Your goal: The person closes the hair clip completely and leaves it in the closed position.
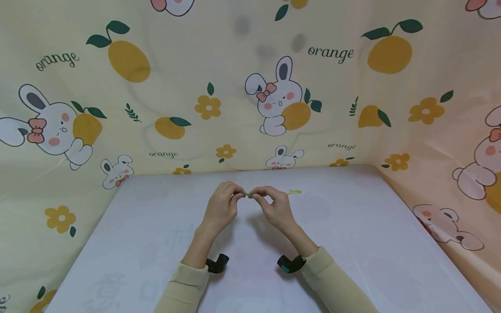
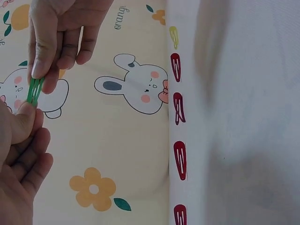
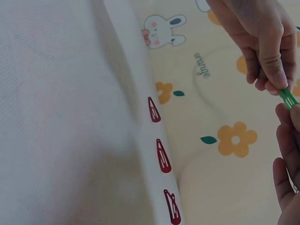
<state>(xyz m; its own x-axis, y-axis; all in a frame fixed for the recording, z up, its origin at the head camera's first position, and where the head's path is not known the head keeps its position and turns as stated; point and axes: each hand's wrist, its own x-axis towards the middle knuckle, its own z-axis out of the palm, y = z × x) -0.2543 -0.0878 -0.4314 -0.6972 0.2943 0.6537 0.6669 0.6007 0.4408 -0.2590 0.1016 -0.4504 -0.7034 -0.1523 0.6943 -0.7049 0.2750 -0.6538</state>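
Out over the far part of the table, both hands pinch one small green snap hair clip (image 1: pixel 248 194) between them. Thumb and fingers of my left hand (image 1: pixel 221 206) grip one end, and my right hand (image 1: pixel 275 208) grips the other. The left wrist view shows the slotted green clip (image 2: pixel 34 91) lengthwise between the two thumbs, its ends covered by fingertips. In the right wrist view, part of the green clip (image 3: pixel 287 96) shows near the right edge. A yellow hair clip (image 1: pixel 295 191) lies on the table just right of my right hand.
Several red hair clips (image 2: pixel 180 160) lie in a row along the white table's (image 2: pixel 253 117) far edge, in line with the yellow one. One red clip (image 2: pixel 178 108) has its parts sprung apart. A printed cloth (image 1: pixel 231 65) rises behind and beside the table.
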